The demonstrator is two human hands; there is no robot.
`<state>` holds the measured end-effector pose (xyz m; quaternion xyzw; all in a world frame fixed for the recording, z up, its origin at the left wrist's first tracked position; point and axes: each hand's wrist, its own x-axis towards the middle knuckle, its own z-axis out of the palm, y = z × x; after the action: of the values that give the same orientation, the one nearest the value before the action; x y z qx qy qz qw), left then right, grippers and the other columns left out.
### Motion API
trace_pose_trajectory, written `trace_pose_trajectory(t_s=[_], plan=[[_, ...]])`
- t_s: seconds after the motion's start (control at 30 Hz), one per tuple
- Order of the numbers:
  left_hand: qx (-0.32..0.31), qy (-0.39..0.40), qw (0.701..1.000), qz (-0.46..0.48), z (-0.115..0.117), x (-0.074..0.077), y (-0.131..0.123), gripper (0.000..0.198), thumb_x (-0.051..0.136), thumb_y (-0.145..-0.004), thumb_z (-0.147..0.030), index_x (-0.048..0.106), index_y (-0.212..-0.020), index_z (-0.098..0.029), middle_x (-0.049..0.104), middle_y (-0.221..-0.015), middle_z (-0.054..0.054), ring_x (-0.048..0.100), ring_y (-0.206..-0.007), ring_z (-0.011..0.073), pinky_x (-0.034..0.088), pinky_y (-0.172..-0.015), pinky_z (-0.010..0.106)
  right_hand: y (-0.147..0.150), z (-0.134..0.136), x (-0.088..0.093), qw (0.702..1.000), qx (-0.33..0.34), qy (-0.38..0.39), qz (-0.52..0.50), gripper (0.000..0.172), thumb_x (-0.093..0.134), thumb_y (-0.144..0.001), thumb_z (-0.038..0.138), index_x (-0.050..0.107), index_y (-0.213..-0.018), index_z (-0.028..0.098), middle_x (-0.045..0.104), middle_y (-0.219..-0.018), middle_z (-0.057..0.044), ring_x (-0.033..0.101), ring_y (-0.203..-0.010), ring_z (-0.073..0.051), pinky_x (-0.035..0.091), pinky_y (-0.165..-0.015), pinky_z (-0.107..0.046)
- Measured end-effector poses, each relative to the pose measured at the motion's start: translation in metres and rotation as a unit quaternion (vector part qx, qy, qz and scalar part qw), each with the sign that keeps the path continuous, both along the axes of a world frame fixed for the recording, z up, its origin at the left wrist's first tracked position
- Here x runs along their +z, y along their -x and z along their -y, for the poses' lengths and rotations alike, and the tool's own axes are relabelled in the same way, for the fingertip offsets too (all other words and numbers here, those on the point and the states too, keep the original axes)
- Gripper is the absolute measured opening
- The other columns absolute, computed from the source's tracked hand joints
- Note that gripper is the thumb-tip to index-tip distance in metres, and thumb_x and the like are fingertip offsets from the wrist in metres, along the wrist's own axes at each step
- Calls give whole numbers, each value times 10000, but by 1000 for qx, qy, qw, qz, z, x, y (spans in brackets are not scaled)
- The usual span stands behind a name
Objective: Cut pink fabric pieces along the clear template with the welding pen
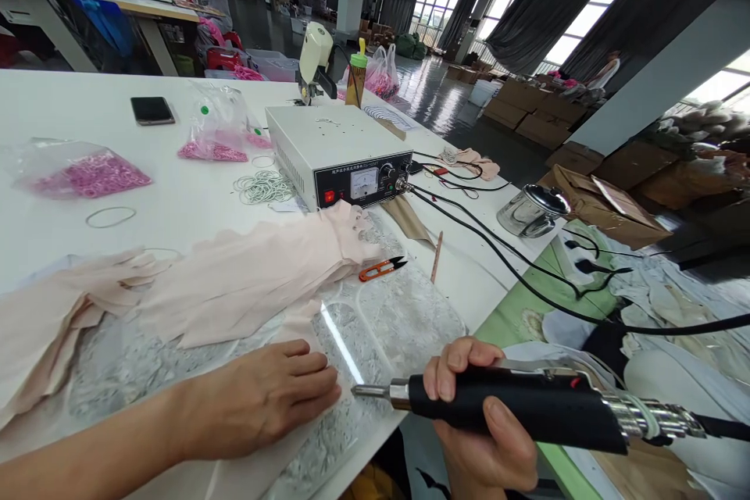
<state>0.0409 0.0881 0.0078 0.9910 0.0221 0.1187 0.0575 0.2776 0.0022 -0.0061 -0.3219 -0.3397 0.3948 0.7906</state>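
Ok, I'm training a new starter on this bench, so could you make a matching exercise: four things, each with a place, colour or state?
Column 1
1. right hand
2. left hand
3. snips
4. phone

Column 2
A. orange-handled
B. palm down on pale pink fabric
C. dark-screened, on the white table
D. gripping a black tool

Pairs: 1-D, 2-B, 3-A, 4-C

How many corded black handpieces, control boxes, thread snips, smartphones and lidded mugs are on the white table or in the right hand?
Corded black handpiece: 1
Control box with meter: 1
Thread snips: 1
Smartphone: 1
Lidded mug: 1
Total: 5
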Motion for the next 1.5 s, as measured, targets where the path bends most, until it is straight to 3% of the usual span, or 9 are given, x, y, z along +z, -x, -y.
trace_pose_trajectory(t_s=[0.33,0.77,1.2,1.5], plan=[[-11,7,1000,-7,-3,3,-1,324,422,-1015,-63,629,-1239,-174,705,-1035,95,631,-875,209,468,-846,322,4,0,-1,1000,-27,9,-3,184,638,-774,392,672,-895,257,538,-741,1,495,-477,-111,440,-428,-269],[-8,15,999,-27,-2,4,-1,327,459,-986,-74,625,-1244,-188,703,-1031,85,627,-884,218,467,-852,325,1,-1,10,1000,-8,-14,1,171,652,-766,353,679,-893,243,566,-743,0,528,-499,-110,472,-454,-258],[-11,-4,999,-35,-2,-1,0,312,449,-997,-86,645,-1208,-205,694,-1060,88,618,-887,222,465,-848,330,6,0,6,998,50,-8,30,174,652,-821,380,655,-950,263,559,-814,4,545,-555,-114,496,-520,-277],[-23,8,999,-31,-3,0,-1,296,449,-974,-49,620,-1183,-170,686,-997,91,601,-837,225,454,-766,338,10,-2,16,996,46,-5,74,108,641,-831,381,648,-877,284,568,-756,23,545,-513,-116,501,-482,-262]])
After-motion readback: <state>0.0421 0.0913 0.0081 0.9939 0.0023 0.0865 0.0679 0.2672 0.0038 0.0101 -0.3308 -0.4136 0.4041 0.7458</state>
